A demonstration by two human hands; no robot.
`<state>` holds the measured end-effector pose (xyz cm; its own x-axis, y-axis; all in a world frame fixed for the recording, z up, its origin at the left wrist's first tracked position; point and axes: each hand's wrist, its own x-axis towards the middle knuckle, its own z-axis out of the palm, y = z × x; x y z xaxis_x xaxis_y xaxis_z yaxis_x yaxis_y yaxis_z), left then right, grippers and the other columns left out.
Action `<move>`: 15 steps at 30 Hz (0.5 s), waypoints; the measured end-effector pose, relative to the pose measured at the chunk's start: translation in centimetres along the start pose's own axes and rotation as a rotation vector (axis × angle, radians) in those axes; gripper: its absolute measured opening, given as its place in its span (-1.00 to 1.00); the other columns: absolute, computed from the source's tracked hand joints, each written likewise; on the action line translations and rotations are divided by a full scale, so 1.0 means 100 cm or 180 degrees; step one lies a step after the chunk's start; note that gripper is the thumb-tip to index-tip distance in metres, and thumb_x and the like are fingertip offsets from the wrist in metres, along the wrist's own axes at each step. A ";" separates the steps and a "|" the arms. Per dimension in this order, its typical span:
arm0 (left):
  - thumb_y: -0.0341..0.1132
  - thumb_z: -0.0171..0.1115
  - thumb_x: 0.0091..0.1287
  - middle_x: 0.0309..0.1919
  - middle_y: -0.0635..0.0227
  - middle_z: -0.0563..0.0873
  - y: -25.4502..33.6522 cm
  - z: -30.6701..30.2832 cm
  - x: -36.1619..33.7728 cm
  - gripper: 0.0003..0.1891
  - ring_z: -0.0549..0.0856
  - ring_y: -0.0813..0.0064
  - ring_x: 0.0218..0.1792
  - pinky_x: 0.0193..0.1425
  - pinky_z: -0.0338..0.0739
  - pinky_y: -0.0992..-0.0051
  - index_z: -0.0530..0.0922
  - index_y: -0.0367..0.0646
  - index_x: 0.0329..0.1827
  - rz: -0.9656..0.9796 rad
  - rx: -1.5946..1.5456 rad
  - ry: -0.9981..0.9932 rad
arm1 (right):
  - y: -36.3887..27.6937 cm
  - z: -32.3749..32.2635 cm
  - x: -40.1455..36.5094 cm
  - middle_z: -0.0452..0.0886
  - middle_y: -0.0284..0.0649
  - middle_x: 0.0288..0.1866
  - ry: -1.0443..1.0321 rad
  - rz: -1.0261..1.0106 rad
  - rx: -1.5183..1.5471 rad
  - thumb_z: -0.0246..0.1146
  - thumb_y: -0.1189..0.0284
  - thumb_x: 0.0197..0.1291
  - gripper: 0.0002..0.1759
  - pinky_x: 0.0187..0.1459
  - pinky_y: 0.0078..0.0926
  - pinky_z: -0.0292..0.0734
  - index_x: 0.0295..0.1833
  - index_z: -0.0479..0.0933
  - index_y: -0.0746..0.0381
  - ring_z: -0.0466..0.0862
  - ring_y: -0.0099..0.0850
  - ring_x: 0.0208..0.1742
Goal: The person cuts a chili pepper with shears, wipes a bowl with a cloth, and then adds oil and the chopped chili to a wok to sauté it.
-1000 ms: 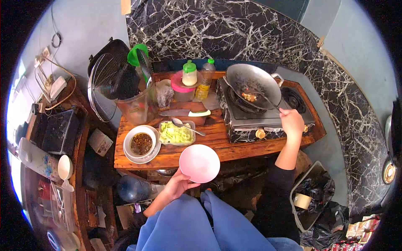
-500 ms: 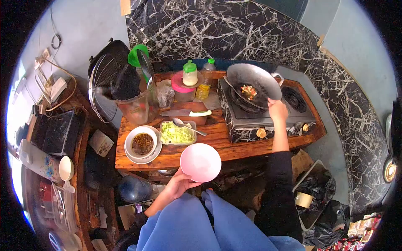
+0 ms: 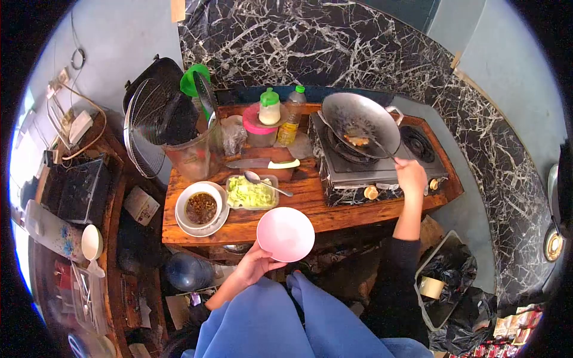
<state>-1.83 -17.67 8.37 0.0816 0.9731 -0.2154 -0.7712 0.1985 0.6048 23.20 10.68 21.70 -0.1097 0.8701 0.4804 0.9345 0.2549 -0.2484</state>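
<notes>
My left hand grips the rim of a pink bowl, which looks empty and is held in front of the table edge. My right hand is closed on the handle of a dark spatula. The spatula's far end reaches into a wok on the left burner, beside some orange-brown food. To the left stand a tub of chopped greens with a spoon across it and a white bowl of dark sauce on a plate.
A knife lies behind the greens on the wooden table. Behind it are an oil bottle, a green-capped jar and a pink-lidded tub. The gas stove fills the right side. A fan stands left.
My right hand has moved right and slightly down, drawing back from the wok, and more of the spatula shows. The food in the wok has been pushed together lower down. My left hand has barely moved.
</notes>
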 end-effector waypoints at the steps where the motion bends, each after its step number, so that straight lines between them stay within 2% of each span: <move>1: -0.40 0.06 0.06 0.16 0.26 0.29 0.003 0.002 -0.001 -0.28 0.42 0.30 0.10 0.09 0.42 0.28 -0.04 0.03 0.31 0.0034 0.0008 0.0039 | -0.005 -0.011 -0.004 0.58 -0.14 -0.35 -0.0003 -0.0002 0.0001 0.13 0.22 0.02 -0.80 -0.26 -0.22 0.45 -0.34 0.60 0.04 0.57 -0.13 -0.27; 3: -0.40 0.06 0.06 0.17 0.25 0.28 0.004 0.003 -0.001 -0.28 0.41 0.30 0.10 0.09 0.42 0.27 -0.04 0.03 0.31 0.0048 0.0012 0.0072 | -0.018 -0.025 -0.014 0.58 -0.15 -0.34 -0.0292 0.0338 -0.0148 0.11 0.26 0.03 -0.81 -0.27 -0.22 0.45 -0.37 0.61 0.05 0.57 -0.12 -0.27; 6: -0.40 0.06 0.06 0.16 0.25 0.29 0.001 0.000 0.000 -0.29 0.43 0.29 0.09 0.09 0.42 0.26 -0.04 0.03 0.31 0.0011 -0.0020 0.0039 | -0.024 0.008 -0.002 0.58 -0.15 -0.33 -0.0206 0.0104 -0.0196 0.08 0.28 0.04 -0.81 -0.27 -0.22 0.45 -0.35 0.61 0.02 0.57 -0.12 -0.28; 7: -0.40 0.06 0.07 0.15 0.25 0.30 0.000 0.002 0.000 -0.30 0.44 0.29 0.08 0.09 0.42 0.26 -0.03 0.02 0.30 0.0004 -0.0047 0.0038 | -0.027 0.016 0.004 0.58 -0.14 -0.33 -0.0507 0.0388 -0.0195 0.08 0.28 0.03 -0.80 -0.26 -0.23 0.45 -0.32 0.61 0.01 0.57 -0.12 -0.26; 8: -0.39 0.06 0.07 0.14 0.25 0.31 0.002 0.003 0.000 -0.31 0.45 0.29 0.07 0.09 0.42 0.25 -0.02 0.01 0.30 0.0020 -0.0065 0.0033 | -0.021 0.017 0.003 0.58 -0.14 -0.33 -0.0487 0.0394 -0.0182 0.08 0.28 0.03 -0.80 -0.26 -0.23 0.45 -0.32 0.61 0.01 0.57 -0.12 -0.26; 10: -0.39 0.06 0.07 0.14 0.25 0.32 0.004 0.003 0.001 -0.32 0.45 0.29 0.06 0.09 0.42 0.25 -0.01 0.01 0.29 0.0067 -0.0031 0.0024 | -0.007 0.012 0.004 0.58 -0.12 -0.32 -0.0399 0.0203 -0.0132 0.09 0.26 0.04 -0.79 -0.24 -0.23 0.44 -0.28 0.60 0.01 0.56 -0.11 -0.24; 14: -0.39 0.06 0.07 0.12 0.26 0.33 0.003 -0.003 -0.002 -0.33 0.46 0.30 0.04 0.09 0.42 0.25 0.01 0.01 0.28 0.0019 0.0034 0.0105 | -0.001 0.026 0.026 0.57 -0.16 -0.25 -0.0568 0.0363 -0.0193 0.08 0.27 0.03 -0.77 -0.20 -0.25 0.44 -0.20 0.59 -0.07 0.55 -0.12 -0.20; 15: -0.38 0.07 0.06 0.12 0.27 0.33 0.004 -0.004 -0.003 -0.32 0.45 0.32 0.05 0.09 0.42 0.27 0.00 0.03 0.28 0.0047 0.0034 0.0099 | 0.006 0.027 0.026 0.57 -0.16 -0.26 -0.0427 0.0048 -0.0230 0.08 0.25 0.03 -0.76 -0.21 -0.25 0.45 -0.18 0.58 -0.08 0.55 -0.12 -0.22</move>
<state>-2.35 -17.89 8.37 0.0504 0.9719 -0.2300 -0.7654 0.1855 0.6163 22.61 14.23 20.54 -0.1352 0.9234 0.3592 0.9578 0.2146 -0.1913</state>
